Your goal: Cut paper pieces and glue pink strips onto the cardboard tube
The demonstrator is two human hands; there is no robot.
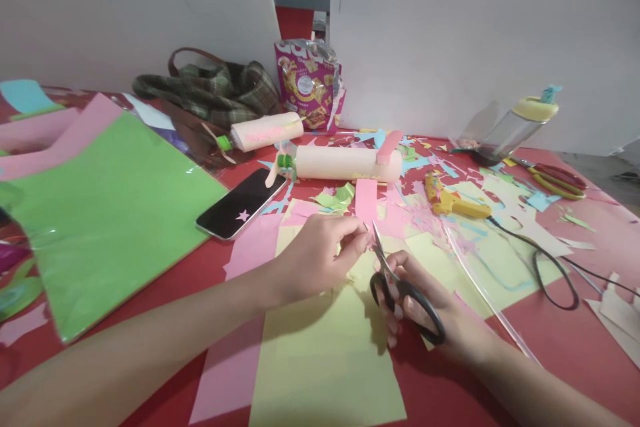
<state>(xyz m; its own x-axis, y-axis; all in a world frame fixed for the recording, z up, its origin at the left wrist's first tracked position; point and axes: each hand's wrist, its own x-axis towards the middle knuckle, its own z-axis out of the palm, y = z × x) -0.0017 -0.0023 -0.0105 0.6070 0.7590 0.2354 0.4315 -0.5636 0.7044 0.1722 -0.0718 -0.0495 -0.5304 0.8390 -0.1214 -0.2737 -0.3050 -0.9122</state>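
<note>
Black-handled scissors (383,260) are in my right hand (425,300), fingers through the loops, blades slightly apart and pointing up and away. Just left of the blade tips, my left hand (323,253) is closed in a pinch. Whatever lies between its fingertips is too small to make out. Both hands are over a pale yellow sheet (325,360), which overlaps a pink sheet (227,367). Beyond them lies a paper-wrapped bottle (340,163) with a green cap and a pink strip (367,199) in front. A similar wrapped bottle (267,132) lies behind it.
A phone (240,205) and a packet of green paper (120,207) lie on the left. To the right are a yellow glue gun (453,203) with its cord, pliers (555,180) and a clear bottle (515,130). A snack bag (307,87) stands behind, among paper scraps.
</note>
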